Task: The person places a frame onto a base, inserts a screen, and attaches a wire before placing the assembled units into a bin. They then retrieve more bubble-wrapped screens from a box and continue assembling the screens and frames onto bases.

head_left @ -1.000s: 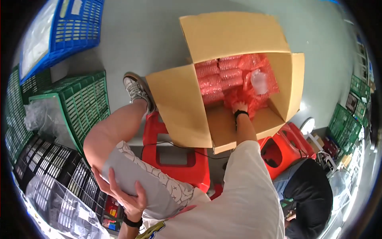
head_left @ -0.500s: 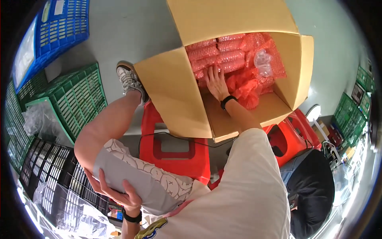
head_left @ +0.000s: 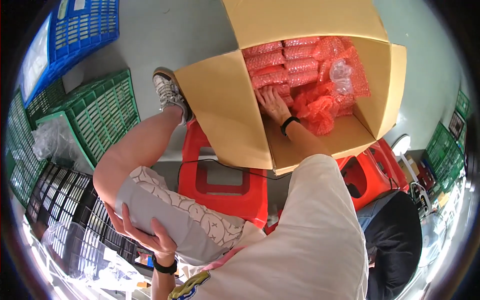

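Inside the large cardboard box point(head_left: 217, 102), my right hand point(head_left: 274, 106) lies at the near left of several rolls wrapped in red bubble wrap point(head_left: 270, 77). Its fingers are stretched and slightly bent against the nearest roll, close to the box's left wall; the fingertips are partly hidden. Loose crumpled red bubble wrap point(head_left: 320, 112) and a clear plastic piece point(head_left: 341, 76) are right of this hand. My left hand point(head_left: 150, 235) rests with spread fingers on the grey shorts over my raised left leg, holding nothing.
Red plastic stools point(head_left: 225, 200) stand under and beside the box, with a black cable across one. A blue crate point(head_left: 85, 35), green crates point(head_left: 100, 112) and a black crate point(head_left: 65, 200) line the left. Another person's dark-clothed leg point(head_left: 395, 245) is at the right.
My right hand has shifted from atop the rolls toward the near left, by the box wall. The view has moved slightly; my left hand stays on my leg.
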`<state>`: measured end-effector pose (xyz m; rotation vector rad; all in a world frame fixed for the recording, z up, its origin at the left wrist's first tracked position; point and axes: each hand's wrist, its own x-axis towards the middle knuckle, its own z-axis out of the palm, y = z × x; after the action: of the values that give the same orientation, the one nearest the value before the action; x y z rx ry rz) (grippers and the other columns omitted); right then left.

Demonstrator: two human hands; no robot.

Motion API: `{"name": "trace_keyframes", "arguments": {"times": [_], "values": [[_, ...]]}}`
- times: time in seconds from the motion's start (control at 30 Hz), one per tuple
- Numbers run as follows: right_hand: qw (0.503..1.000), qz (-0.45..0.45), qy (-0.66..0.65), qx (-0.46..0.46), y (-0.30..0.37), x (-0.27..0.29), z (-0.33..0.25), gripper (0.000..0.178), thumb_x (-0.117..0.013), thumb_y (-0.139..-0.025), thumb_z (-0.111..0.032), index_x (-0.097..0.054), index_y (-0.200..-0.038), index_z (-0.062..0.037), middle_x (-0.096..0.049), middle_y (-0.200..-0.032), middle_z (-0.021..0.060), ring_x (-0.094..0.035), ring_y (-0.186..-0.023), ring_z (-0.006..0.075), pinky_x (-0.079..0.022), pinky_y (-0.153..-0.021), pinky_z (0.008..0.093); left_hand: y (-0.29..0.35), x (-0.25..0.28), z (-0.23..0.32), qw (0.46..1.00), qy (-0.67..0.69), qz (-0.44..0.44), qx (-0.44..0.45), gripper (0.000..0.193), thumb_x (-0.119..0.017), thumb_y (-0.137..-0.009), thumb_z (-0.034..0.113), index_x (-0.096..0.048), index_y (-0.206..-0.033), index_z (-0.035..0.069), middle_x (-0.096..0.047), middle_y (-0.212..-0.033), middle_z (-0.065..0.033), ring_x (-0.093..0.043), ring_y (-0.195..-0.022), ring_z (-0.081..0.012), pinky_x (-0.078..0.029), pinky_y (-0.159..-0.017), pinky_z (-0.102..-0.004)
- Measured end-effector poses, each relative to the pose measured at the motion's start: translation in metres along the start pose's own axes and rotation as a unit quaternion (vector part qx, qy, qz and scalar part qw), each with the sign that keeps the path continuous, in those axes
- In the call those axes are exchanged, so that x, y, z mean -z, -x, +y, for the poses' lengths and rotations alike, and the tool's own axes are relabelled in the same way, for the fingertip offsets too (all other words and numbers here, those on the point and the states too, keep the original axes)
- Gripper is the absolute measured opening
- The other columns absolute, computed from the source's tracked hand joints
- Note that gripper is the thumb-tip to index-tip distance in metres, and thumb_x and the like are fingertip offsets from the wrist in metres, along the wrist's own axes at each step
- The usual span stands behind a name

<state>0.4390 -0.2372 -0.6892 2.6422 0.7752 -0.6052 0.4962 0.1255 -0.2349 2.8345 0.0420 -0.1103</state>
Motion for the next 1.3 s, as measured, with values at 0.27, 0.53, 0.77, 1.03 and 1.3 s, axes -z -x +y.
{"name": "trace_keyframes", "arguments": {"times": [0.27, 0.53, 0.77, 1.03, 1.3], "values": [[0.997, -0.024, -0.075, 0.028, -0.003, -0.009, 0.012, 0.066, -0.045, -0.107, -0.026, -0.029, -0.167, -0.0045, -0.047, -0.160, 0.0227, -0.045, -0.146, 0.0441, -0.036, -0.119, 0.0672, 0.001, 0.002, -0.005, 1.000, -0.007, -0.004, -0.007, 0.072, -0.054, -0.103, 0.047, -0.044, -0.157, 0.001, -0.023, -0.169, -0.0347, -0.027, -0.155, -0.0498, -0.022, -0.124, -0.0654], [0.988, -0.086, -0.070, 0.111, -0.014, -0.014, 0.021, 0.065, -0.047, -0.106, -0.023, -0.029, -0.166, -0.0039, -0.043, -0.163, 0.0237, -0.046, -0.146, 0.0431, -0.036, -0.119, 0.0678, 0.003, 0.007, -0.017, 1.000, -0.010, -0.012, 0.007, 0.072, -0.055, -0.098, 0.039, -0.043, -0.157, 0.001, -0.020, -0.168, -0.0362, -0.026, -0.154, -0.0547, -0.022, -0.123, -0.0688], [0.991, -0.024, -0.126, 0.028, -0.012, -0.034, 0.018, 0.088, -0.074, -0.089, -0.022, -0.029, -0.163, -0.0028, -0.041, -0.163, 0.0260, -0.043, -0.148, 0.0422, -0.035, -0.122, 0.0645, -0.002, 0.001, -0.014, 1.000, 0.009, -0.008, -0.005, 0.072, -0.054, -0.099, 0.041, -0.042, -0.158, 0.001, -0.022, -0.169, -0.0360, -0.026, -0.155, -0.0509, -0.021, -0.124, -0.0650], [0.932, -0.106, -0.345, 0.036, 0.035, 0.128, 0.115, 0.106, -0.085, -0.069, -0.030, -0.037, -0.159, -0.0018, -0.044, -0.158, 0.0258, -0.041, -0.146, 0.0439, -0.036, -0.123, 0.0544, -0.006, 0.008, -0.011, 0.998, 0.061, -0.005, 0.004, 0.068, -0.060, -0.096, 0.030, -0.045, -0.155, 0.001, -0.021, -0.169, -0.0341, -0.025, -0.155, -0.0525, -0.020, -0.125, -0.0654], [0.702, 0.129, -0.656, -0.243, 0.162, 0.315, 0.197, 0.125, -0.096, -0.059, -0.007, -0.028, -0.164, -0.0035, -0.043, -0.160, 0.0181, -0.044, -0.148, 0.0311, -0.038, -0.125, 0.0478, -0.005, 0.016, 0.004, 0.996, 0.088, 0.015, 0.004, 0.065, -0.072, -0.091, 0.019, -0.050, -0.150, 0.001, -0.024, -0.168, -0.0308, -0.027, -0.155, -0.0523, -0.026, -0.125, -0.0615]]}}
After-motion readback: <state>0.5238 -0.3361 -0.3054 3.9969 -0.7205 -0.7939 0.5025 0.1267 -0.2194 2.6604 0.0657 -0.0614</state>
